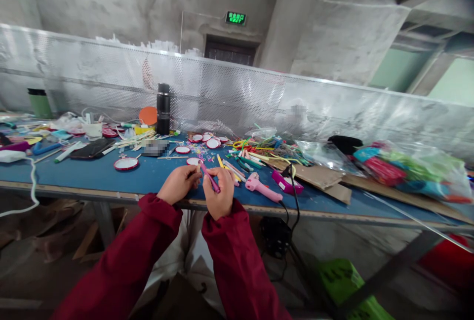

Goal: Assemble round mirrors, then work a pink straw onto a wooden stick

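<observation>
My right hand (219, 195) is closed round a purple pen-like stick (210, 178), held at a slant above the table's front edge. Beside it my left hand (179, 182) pinches a small pale piece (198, 167) close to the stick's upper end; its kind is too small to make out. Just beyond the hands lies a white round disc with a red rim (193, 161). To the right of my right hand are yellow and pale sticks (233, 171) and a pink corded hand tool (262, 187).
A purple box (287, 182) and cardboard (322, 176) lie to the right, before filled plastic bags (411, 167). Coloured sticks and wires (259, 149) spread behind. On the left are a black bottle (163, 110), a dark phone (94, 148) and another red-rimmed disc (126, 163).
</observation>
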`<action>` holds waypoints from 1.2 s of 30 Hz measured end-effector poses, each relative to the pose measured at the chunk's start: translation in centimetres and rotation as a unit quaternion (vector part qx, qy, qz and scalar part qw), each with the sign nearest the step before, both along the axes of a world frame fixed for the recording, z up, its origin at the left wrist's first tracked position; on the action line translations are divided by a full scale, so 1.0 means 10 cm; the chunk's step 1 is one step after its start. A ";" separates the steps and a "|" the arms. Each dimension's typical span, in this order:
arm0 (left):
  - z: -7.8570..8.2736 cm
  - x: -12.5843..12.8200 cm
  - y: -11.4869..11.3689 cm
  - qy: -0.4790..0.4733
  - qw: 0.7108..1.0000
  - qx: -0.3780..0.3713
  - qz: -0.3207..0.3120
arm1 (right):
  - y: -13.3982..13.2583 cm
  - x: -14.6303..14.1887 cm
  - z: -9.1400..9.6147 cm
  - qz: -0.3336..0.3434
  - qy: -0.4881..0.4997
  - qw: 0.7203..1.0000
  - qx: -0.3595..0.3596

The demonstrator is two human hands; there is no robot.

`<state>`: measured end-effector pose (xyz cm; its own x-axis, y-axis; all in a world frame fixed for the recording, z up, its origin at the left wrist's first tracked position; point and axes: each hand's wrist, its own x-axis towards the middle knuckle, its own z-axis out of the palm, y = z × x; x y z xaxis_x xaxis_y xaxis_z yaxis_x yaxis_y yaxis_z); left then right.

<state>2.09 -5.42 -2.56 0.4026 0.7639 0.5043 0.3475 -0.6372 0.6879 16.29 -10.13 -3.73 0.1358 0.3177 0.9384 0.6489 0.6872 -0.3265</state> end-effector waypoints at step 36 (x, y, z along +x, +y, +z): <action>-0.01 -0.01 0.01 0.004 1.000 -0.005 -0.004 | -0.01 0.00 -0.01 -0.004 0.012 1.000 -0.001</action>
